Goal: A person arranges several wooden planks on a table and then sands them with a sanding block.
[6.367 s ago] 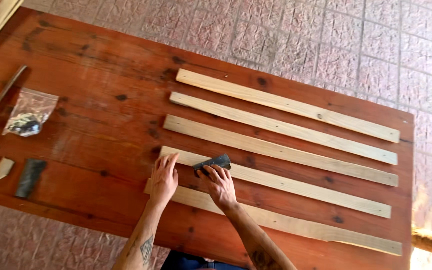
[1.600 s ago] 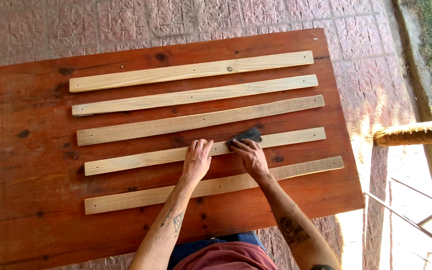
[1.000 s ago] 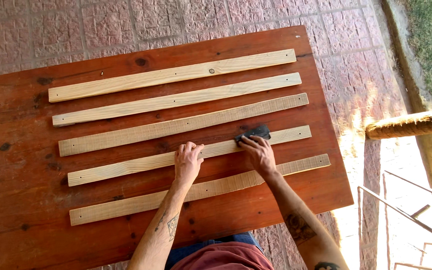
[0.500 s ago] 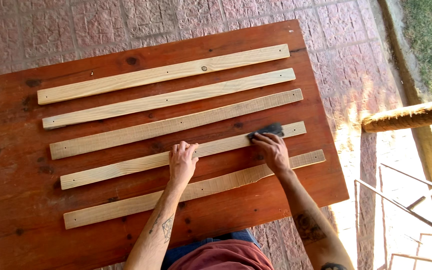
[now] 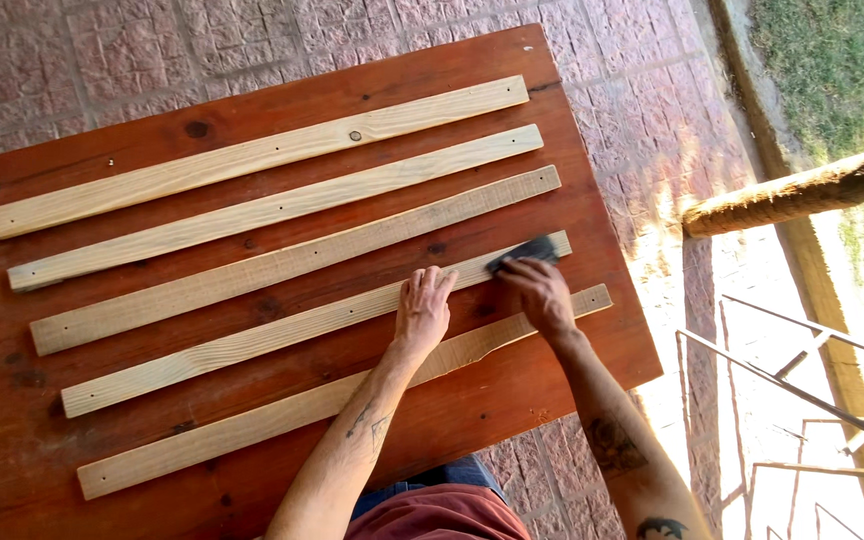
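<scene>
Several pale wooden slats lie side by side on a reddish-brown wooden table (image 5: 552, 190). My left hand (image 5: 422, 310) lies flat, fingers together, pressing on the fourth slat (image 5: 252, 345) from the far side. My right hand (image 5: 540, 293) presses a dark sheet of sandpaper (image 5: 524, 252) onto the right end of that same slat. The nearest slat (image 5: 252, 435) runs under both forearms.
The table's right edge (image 5: 612, 250) drops to a brick-paved floor (image 5: 652, 120). A rough wooden pole (image 5: 802, 190) crosses at the right, with thin metal rods (image 5: 802, 390) below it and grass (image 5: 832, 60) beyond.
My right hand has slid the sandpaper along the fourth slat toward its right end. My left hand followed, still pressing on the slat. The view has shifted rightward along the table.
</scene>
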